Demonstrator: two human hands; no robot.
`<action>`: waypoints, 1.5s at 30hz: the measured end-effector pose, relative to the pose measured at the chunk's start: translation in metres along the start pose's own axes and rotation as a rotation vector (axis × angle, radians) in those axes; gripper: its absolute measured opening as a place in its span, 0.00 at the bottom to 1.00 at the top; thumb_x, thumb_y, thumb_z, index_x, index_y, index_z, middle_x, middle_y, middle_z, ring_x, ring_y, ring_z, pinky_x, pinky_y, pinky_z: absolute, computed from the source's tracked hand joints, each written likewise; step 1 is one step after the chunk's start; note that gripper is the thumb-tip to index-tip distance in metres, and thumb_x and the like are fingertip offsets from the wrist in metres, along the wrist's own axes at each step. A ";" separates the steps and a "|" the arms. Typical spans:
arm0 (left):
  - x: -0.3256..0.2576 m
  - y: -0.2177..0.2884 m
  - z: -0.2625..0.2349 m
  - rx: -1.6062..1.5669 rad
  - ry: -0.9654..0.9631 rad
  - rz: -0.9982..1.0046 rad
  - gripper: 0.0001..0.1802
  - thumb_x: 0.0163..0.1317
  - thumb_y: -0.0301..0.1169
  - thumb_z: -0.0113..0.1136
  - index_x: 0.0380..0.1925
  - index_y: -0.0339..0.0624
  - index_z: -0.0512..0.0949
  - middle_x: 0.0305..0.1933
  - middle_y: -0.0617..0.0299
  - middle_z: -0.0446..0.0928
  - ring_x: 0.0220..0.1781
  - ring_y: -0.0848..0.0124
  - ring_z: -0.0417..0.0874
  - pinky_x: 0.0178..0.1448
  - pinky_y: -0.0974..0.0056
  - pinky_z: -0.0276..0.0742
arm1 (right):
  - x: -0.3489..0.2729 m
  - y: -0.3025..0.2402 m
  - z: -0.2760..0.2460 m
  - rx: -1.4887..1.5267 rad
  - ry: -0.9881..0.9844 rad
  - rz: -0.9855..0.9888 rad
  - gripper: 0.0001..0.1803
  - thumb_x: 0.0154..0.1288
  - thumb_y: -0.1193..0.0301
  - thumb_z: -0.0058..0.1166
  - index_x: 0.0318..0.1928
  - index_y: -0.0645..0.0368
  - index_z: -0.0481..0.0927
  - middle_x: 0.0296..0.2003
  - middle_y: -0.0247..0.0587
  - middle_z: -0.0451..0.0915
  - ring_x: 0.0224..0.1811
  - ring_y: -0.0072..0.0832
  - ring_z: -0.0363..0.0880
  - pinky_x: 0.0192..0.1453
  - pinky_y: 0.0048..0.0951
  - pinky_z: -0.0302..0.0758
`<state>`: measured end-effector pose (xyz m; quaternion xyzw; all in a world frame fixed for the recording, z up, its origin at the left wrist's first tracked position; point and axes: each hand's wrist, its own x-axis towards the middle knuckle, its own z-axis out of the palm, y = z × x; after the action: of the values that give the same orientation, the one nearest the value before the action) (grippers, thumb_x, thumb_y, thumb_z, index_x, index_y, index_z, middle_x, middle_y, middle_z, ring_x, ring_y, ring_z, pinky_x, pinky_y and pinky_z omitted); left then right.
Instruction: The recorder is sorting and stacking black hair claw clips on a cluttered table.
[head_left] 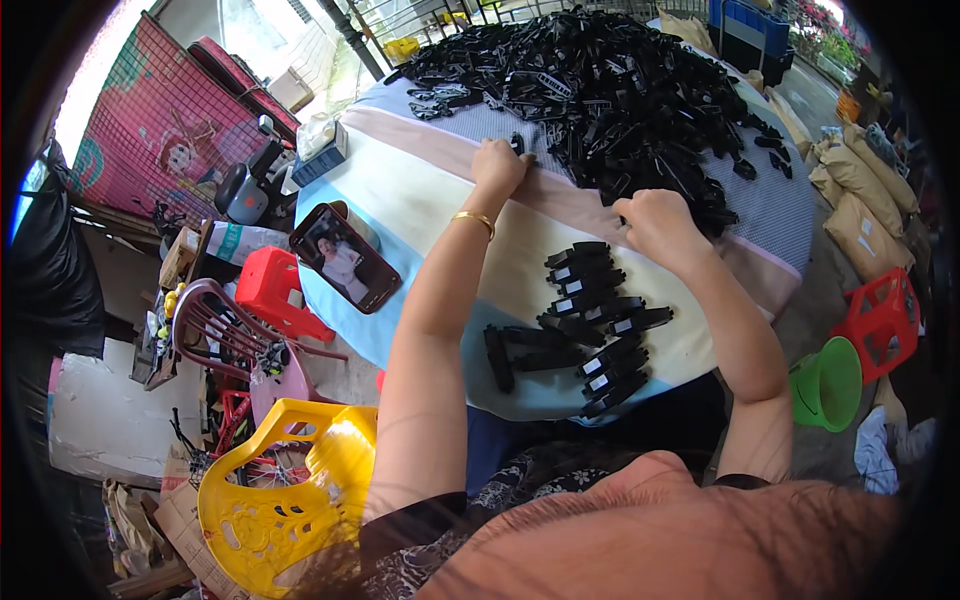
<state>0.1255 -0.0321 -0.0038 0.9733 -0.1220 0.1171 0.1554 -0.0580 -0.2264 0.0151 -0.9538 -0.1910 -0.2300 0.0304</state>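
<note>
My left hand (500,167) is stretched over the table at the near left side of a big heap of black plastic parts (610,90). Its fingers are closed around a small black plastic part (517,143), whose end shows past the fingertips. My right hand (658,222) is curled at the heap's near edge, fingers closed. What lies in it, if anything, is hidden by the hand. Closer to me, between my forearms, several black parts (590,280) lie in short rows, some with small white labels. A few more (498,358) lie at odd angles beside them.
A phone (345,258) showing a video leans on a round object at the table's left, with a tissue box (320,155) behind it. A yellow chair (270,510), a red stool (275,290) and a pink chair (215,320) stand left; a green bucket (830,385) stands right.
</note>
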 end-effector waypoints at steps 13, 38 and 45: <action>-0.097 0.009 -0.037 -0.450 -0.331 0.513 0.13 0.46 0.25 0.59 0.34 0.40 0.82 0.32 0.53 0.79 0.33 0.62 0.80 0.41 0.63 0.76 | 0.003 0.005 -0.006 0.095 -0.128 0.290 0.09 0.43 0.76 0.57 0.30 0.60 0.76 0.25 0.46 0.79 0.32 0.42 0.81 0.36 0.37 0.76; -0.125 0.021 -0.033 -0.494 -0.212 0.567 0.15 0.44 0.27 0.64 0.37 0.43 0.82 0.33 0.53 0.75 0.32 0.60 0.78 0.40 0.62 0.75 | 0.014 0.001 0.031 1.029 0.069 0.423 0.02 0.54 0.81 0.54 0.29 0.68 0.76 0.30 0.34 0.76 0.23 0.12 0.70 0.27 0.16 0.68; -0.126 0.018 -0.035 -0.461 -0.212 0.525 0.16 0.43 0.29 0.64 0.36 0.42 0.82 0.32 0.52 0.75 0.32 0.59 0.78 0.41 0.61 0.75 | 0.015 -0.014 0.008 1.352 -0.033 0.445 0.05 0.56 0.79 0.57 0.29 0.66 0.73 0.26 0.35 0.77 0.26 0.14 0.71 0.29 0.16 0.70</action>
<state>-0.0050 -0.0119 -0.0004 0.8549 -0.4064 0.0209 0.3219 -0.0475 -0.2066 0.0142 -0.7456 -0.0930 -0.0351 0.6589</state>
